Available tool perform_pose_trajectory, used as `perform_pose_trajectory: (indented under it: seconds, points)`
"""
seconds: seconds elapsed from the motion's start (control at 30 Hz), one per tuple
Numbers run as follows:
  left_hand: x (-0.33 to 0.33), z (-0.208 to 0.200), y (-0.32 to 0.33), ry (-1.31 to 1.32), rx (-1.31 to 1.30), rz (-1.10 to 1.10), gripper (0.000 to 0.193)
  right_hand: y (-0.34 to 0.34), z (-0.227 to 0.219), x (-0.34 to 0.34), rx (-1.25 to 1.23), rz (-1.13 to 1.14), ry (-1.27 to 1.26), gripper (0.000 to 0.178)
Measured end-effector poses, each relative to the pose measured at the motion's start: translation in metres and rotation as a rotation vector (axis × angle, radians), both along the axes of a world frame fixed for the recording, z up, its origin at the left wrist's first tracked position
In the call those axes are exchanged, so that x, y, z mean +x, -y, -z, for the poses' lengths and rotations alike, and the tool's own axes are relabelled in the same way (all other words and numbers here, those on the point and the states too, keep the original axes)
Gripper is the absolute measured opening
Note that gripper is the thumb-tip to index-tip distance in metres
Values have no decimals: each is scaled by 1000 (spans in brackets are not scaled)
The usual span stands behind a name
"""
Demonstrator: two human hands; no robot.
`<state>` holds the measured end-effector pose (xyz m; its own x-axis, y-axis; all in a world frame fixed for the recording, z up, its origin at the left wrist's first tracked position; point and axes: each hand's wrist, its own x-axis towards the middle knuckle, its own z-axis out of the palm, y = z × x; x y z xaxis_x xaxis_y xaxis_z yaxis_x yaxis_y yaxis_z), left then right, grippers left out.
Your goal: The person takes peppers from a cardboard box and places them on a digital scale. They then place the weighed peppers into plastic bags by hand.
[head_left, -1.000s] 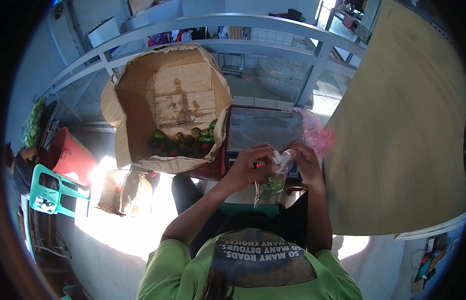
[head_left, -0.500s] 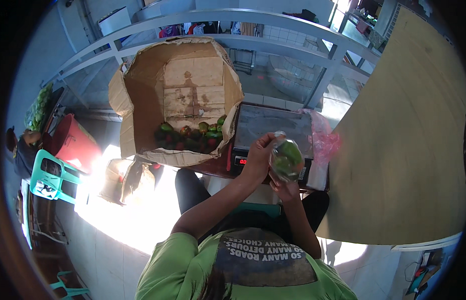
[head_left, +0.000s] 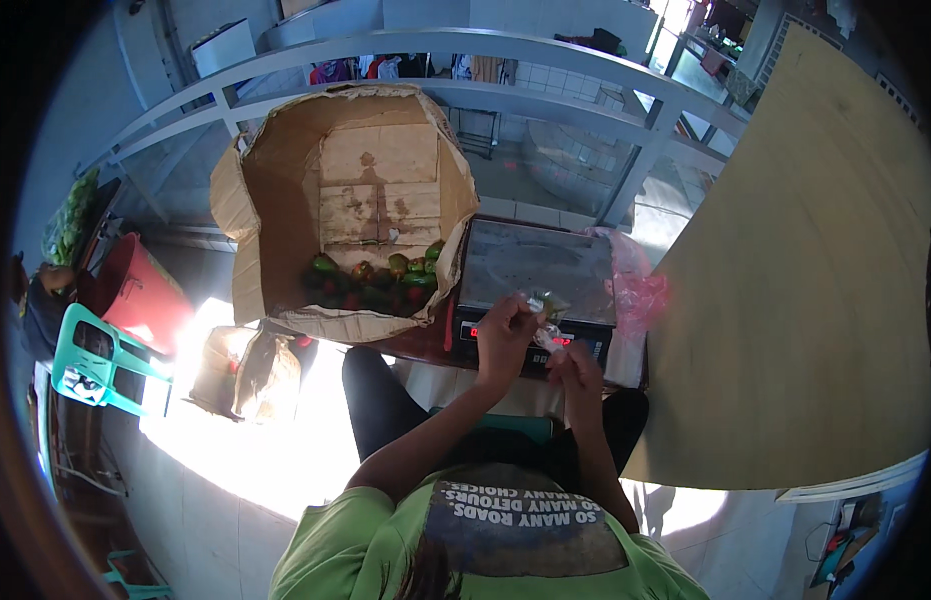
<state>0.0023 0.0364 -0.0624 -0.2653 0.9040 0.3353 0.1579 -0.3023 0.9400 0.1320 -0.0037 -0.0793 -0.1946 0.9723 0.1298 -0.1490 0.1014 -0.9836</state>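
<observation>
Just above the front edge of a digital weighing scale (head_left: 530, 262) with a red lit display, I hold a small clear plastic bag (head_left: 550, 303) with green peppers in it. My left hand (head_left: 507, 338) is closed on the bag, its fingers pinched. My right hand (head_left: 579, 378) is closed on the bag's gathered clear end (head_left: 547, 338), which stretches between the hands. Most of the bag's contents are hidden. Left of the scale stands a large open cardboard box (head_left: 260, 210), with green and reddish peppers (head_left: 380, 285) lying along its near side.
Pink plastic bags (head_left: 640, 285) lie at the scale's right side. A large tan board (head_left: 795, 300) stands farther right. To the left are a red bucket (head_left: 140, 290), a teal plastic chair (head_left: 95, 365) and a small cardboard box (head_left: 220, 375). A white railing (head_left: 425, 80) runs behind.
The pepper bag has moved from upright before me to a lower, tipped position over the scale. My hands have moved apart, with the bag's end drawn between them.
</observation>
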Motion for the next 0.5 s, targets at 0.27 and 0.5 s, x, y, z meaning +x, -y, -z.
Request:
perform_pose_trajectory:
  seconds: [0.27,0.5]
  points:
    - [3,-2,14,-8,10,12,12,-6,-31,-26,161,199,-119,14]
    - [1,-8,12,312,-125,123,12,-10,-23,-10,152,171,216,19]
